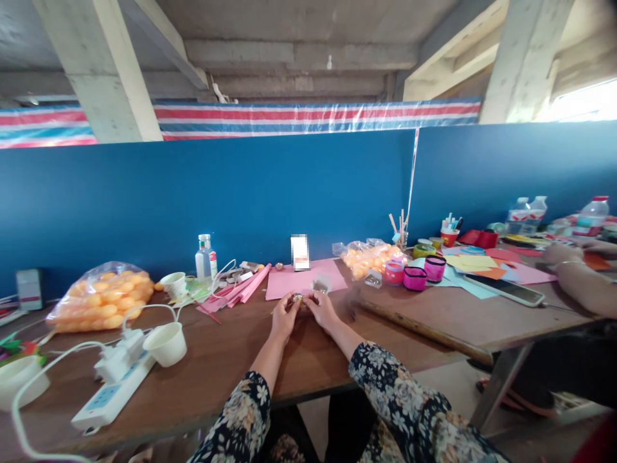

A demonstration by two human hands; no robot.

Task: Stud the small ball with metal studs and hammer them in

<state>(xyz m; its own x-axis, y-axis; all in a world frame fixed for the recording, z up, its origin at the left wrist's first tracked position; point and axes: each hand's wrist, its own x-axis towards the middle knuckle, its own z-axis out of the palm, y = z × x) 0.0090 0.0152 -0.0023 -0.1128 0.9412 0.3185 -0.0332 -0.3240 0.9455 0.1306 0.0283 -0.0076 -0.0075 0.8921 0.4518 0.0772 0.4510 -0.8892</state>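
My left hand [285, 314] is closed in a pinch around a small shiny silvery piece [297, 298], too small to name exactly. Just to its right, my right hand [322, 310] has its fingers pressed together close to the same piece; what they hold is hidden. Both hands are above the brown table's near middle. Beyond them lies a pink paper sheet [279, 283], with a small clear box [321, 283] on its near part. A phone [301, 252] with a blurred screen stands upright at the back of the sheet.
On the left are a bag of orange balls [103, 297], a power strip [116, 389] with cables and a white cup [166, 344]. A wooden stick [424, 329] lies at right, near pink bands [414, 278] and coloured papers. A co-worker's arm [581, 283] reaches in.
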